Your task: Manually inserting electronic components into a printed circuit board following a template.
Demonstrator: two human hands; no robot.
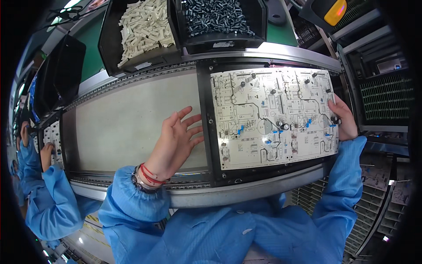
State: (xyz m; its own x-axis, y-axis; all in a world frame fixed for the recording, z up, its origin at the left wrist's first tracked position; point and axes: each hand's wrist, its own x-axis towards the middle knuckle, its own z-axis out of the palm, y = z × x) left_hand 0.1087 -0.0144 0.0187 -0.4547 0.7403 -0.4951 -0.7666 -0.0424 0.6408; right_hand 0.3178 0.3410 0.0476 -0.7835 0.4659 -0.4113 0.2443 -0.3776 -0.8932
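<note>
Currently, the circuit board (274,119) lies over the black frame (204,90) at the conveyor's right, with the right hand (345,119) at its right edge (part of that hand is hidden, so whether its fingers grip cannot be told). Loosely spread and empty, the left hand (173,136) hangs by the frame's left bar. Past the far rail (145,79) stand a bin of cream parts (147,28) and one of dark parts (215,17), bounding that side, while a co-worker's hand (47,155) rests at another board far left.

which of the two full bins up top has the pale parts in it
The left bin: it is heaped with pale parts, while the right bin beside it holds dark parts.
</note>
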